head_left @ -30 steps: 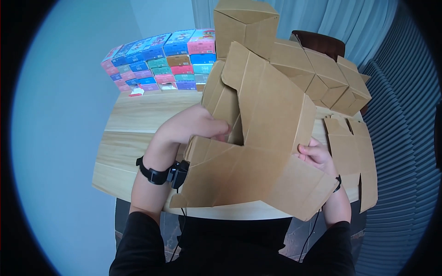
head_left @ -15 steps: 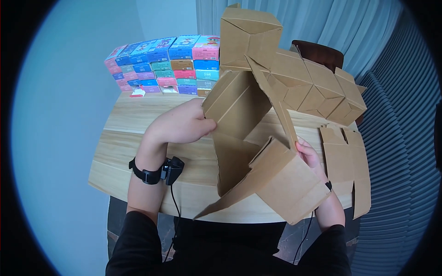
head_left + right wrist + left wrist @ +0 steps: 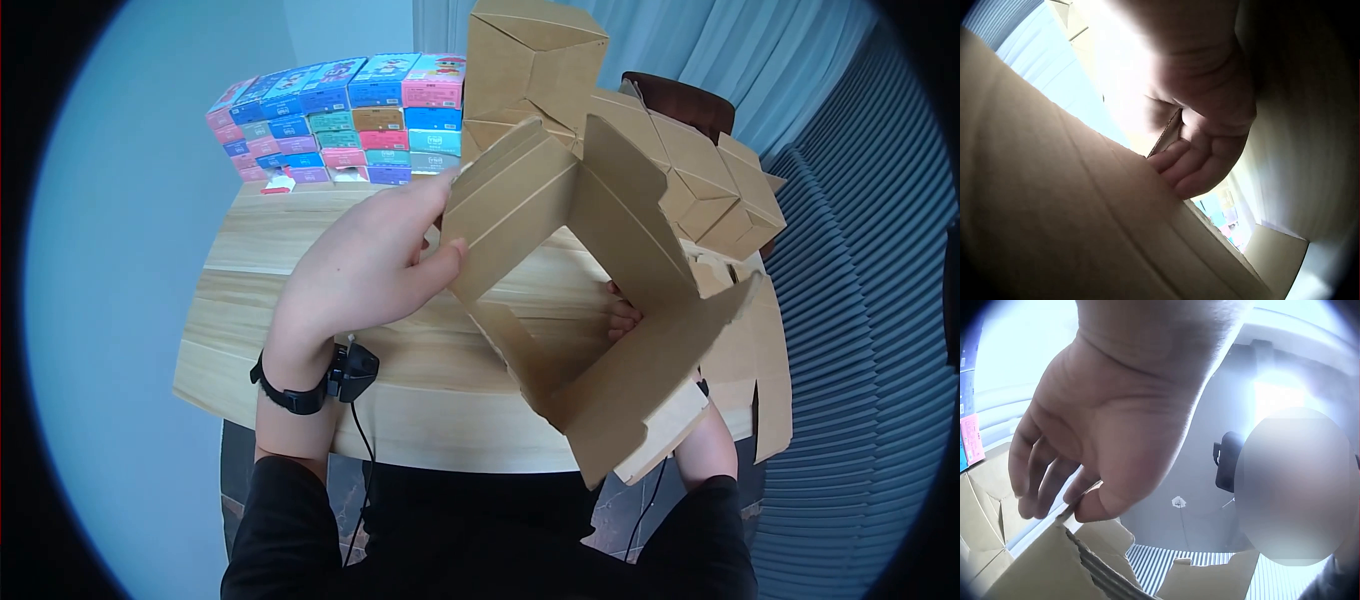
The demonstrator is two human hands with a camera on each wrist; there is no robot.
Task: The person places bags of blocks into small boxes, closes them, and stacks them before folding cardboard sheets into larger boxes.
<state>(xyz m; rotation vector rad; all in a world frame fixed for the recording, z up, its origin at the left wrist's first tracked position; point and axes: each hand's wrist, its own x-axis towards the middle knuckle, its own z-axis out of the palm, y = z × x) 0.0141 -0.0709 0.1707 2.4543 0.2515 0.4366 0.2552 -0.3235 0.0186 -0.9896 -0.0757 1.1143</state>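
A brown cardboard box (image 3: 600,300), opened into a square tube with loose flaps, hangs above the wooden table (image 3: 300,300). My left hand (image 3: 370,265) pinches its upper left wall between thumb and fingers; the left wrist view shows that hand (image 3: 1091,462) closed on the cardboard edge (image 3: 1079,556). My right hand (image 3: 625,318) is mostly hidden behind the right wall, with only some fingers showing inside the tube. In the right wrist view its fingers (image 3: 1191,169) curl over a cardboard edge (image 3: 1166,134).
Several folded cardboard boxes (image 3: 640,130) are stacked at the back right of the table. Flat unfolded cardboard (image 3: 770,360) lies at the right edge. Rows of small colourful boxes (image 3: 330,120) stand at the back left. A dark chair (image 3: 690,100) sits behind the stack.
The flattened box has been pulled open into a square tube and lifted. My left hand moved up and left with its wall; my right hand slipped behind the right wall.
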